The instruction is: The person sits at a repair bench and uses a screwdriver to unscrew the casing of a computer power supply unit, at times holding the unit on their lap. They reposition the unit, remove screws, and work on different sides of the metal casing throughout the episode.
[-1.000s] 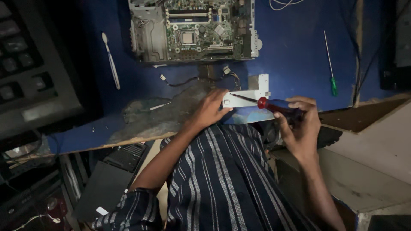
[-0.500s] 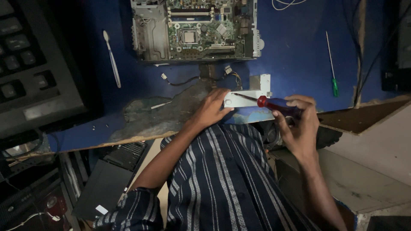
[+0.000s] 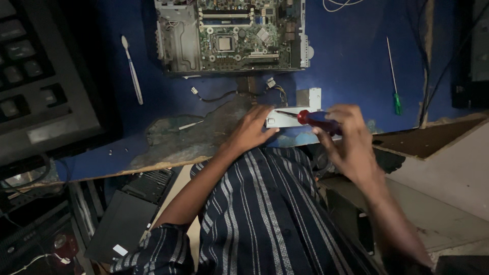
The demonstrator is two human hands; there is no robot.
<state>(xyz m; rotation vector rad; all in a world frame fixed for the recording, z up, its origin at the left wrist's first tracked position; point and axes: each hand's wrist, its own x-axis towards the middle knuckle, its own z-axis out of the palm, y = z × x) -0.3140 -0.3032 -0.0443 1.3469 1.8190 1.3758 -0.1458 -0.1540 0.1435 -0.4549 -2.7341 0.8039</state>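
The worktop (image 3: pixel 356 61) is covered in blue, with a worn patch (image 3: pixel 193 135) near its front edge where the covering has peeled down to the bare surface. At the left stands a large dark machine with a keypad (image 3: pixel 35 86). At the top centre lies an open computer case (image 3: pixel 232 35), its green circuit board exposed, with a metal cage at the left end and a square processor socket near the middle. Short loose wires (image 3: pixel 219 95) trail from its front edge onto the worktop.

The person wears a dark shirt with pale stripes (image 3: pixel 265 219), which fills the lower centre of the view. Below the worktop edge, at the lower left, a flat black box (image 3: pixel 125 224) is stacked among other dark equipment.

The left hand (image 3: pixel 252 130) lies flat with its fingers pressed down on the left end of a small pale metal bracket (image 3: pixel 293 118), which rests on the worktop just in front of the case. The right hand (image 3: pixel 346 135) is closed around the handle of a red screwdriver (image 3: pixel 308 117); the shaft points left, and its tip sits on the bracket.

A white toothbrush (image 3: pixel 132 69) lies to the left of the case. A thin green screwdriver (image 3: pixel 393 81) lies well apart at the right. A few small screws (image 3: pixel 118 150) lie near the front edge at the left.
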